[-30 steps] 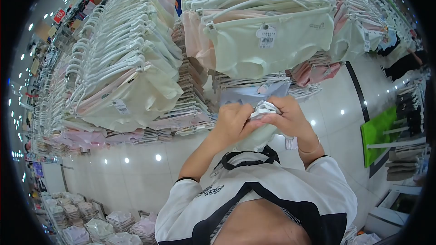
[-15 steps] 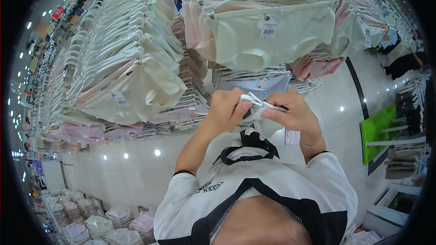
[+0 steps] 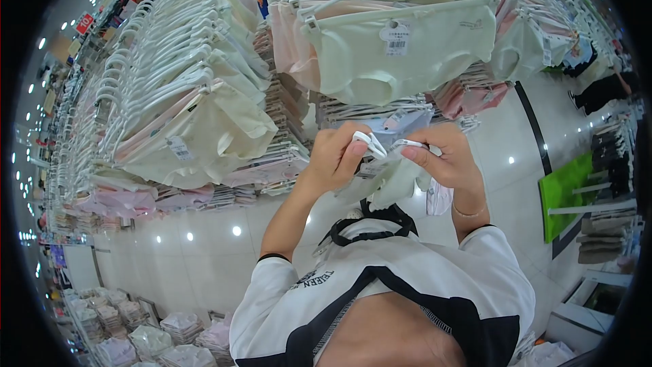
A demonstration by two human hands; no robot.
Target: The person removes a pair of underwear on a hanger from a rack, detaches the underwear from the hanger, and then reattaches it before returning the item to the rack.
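Observation:
In front of my chest, my left hand (image 3: 336,158) is closed round a white plastic clip hanger (image 3: 370,144), thumb pressed along its side. A short gap away, my right hand (image 3: 448,158) pinches a slim white end (image 3: 411,143) between thumb and fingers; it looks like part of the same hanger. Below both hands hangs a pale green pair of underpants (image 3: 395,183), partly covered by the fingers. Just beyond, a row of hangers carries pale green underpants (image 3: 407,47) with a barcode tag facing me.
At left, a long rack holds cream underpants (image 3: 204,139) on white hangers. Stacks of folded garments (image 3: 183,326) lie at lower left. A green panel (image 3: 567,194) and dark clothes stand at right. Farther off at right is a person in black (image 3: 601,95).
My hands have drawn slightly apart and away from my chest, opening a gap between the white pieces. More of the pale green underpants now shows beneath them.

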